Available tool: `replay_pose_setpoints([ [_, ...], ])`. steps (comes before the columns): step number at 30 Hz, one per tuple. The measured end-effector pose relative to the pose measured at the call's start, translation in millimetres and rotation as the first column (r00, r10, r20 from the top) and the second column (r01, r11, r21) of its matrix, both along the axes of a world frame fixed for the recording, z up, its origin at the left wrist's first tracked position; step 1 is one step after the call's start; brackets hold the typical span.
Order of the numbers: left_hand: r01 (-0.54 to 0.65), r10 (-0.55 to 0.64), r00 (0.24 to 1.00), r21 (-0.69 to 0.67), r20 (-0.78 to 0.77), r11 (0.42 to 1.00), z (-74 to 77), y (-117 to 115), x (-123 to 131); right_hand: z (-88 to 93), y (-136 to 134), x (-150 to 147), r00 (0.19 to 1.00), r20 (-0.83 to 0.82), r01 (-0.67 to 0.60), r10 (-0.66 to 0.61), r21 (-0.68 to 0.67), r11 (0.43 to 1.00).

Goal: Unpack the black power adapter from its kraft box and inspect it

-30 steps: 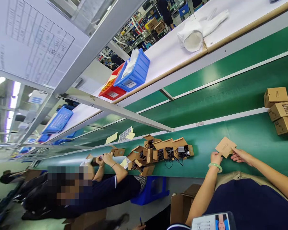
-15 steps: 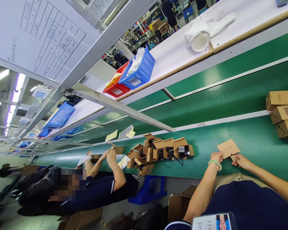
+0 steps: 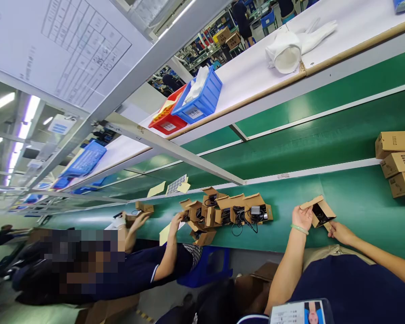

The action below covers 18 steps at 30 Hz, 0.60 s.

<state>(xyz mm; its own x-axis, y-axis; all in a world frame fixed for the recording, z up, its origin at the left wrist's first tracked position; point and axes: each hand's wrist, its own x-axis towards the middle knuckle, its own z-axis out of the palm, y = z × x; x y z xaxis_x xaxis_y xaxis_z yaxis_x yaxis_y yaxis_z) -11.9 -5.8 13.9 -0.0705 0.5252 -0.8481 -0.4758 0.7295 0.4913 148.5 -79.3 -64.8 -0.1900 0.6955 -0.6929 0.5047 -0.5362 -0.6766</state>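
Observation:
My left hand (image 3: 303,217), with a green bangle on the wrist, and my right hand (image 3: 339,231) both grip a small brown cardboard box (image 3: 319,211) over the green conveyor belt (image 3: 357,198). The box is partly opened up and its dark inside faces me. Left of it on the belt lies a row of open cardboard boxes with black cables and adapters (image 3: 238,211).
Three closed brown boxes (image 3: 396,163) are stacked at the right edge. A co-worker's hand (image 3: 176,220) touches open boxes at the left. On the far white table sit a blue bin (image 3: 202,96), a red bin (image 3: 165,119) and white gloves (image 3: 290,45).
The flat cardboard piece in my hands has been opened into a box shape. The co-worker's hands moved apart, one onto the cluster of open boxes. The view shifted slightly.

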Motion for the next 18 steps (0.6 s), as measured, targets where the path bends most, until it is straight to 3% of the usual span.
replay_pose_setpoints([
  [2,0.117,-0.1,0.989,0.163,-0.11,0.98,0.9,3.1,-1.1,-0.1,-2.1,-4.3,0.999,0.001,-0.037,0.037,0.008,0.999],
  [3,0.242,-0.183,0.952,0.237,-0.246,0.941,0.1,3.0,-1.5,0.4,-3.0,-5.3,0.998,0.007,-0.059,0.059,0.01,0.998],
  [4,0.396,-0.26,0.867,0.27,-0.425,0.877,-1.7,2.0,-2.0,1.7,-3.7,-5.3,0.996,0.02,-0.083,0.083,0.01,0.996],
  [6,0.692,-0.374,0.581,0.197,-0.723,0.694,-7.5,-0.8,-3.6,7.4,-4.2,-1.8,0.989,0.079,-0.128,0.126,0.022,0.992],
  [8,0.865,-0.468,0.336,0.071,-0.818,0.497,-15.8,-2.3,-6.0,17.9,-2.2,4.5,0.975,0.177,-0.148,0.136,0.059,0.987],
  [9,0.905,-0.52,0.265,0.024,-0.812,0.424,-20.4,-1.9,-7.2,24.6,0.1,7.3,0.959,0.255,-0.159,0.127,0.112,0.981],
  [11,0.944,-0.605,0.196,-0.019,-0.772,0.331,-29.4,1.4,-9.4,38.8,7.5,9.8,0.895,0.438,-0.225,0.084,0.283,0.932],
  [14,0.962,-0.654,0.163,-0.029,-0.739,0.272,-39.4,9.2,-11.4,54.4,23.4,4.9,0.78,0.624,-0.373,0.047,0.403,0.836],
  [18,0.967,-0.677,0.173,-0.009,-0.715,0.256,-42.7,15.1,-13.9,56.1,42.3,-1.1,0.787,0.602,-0.351,0.135,0.256,0.901],
])
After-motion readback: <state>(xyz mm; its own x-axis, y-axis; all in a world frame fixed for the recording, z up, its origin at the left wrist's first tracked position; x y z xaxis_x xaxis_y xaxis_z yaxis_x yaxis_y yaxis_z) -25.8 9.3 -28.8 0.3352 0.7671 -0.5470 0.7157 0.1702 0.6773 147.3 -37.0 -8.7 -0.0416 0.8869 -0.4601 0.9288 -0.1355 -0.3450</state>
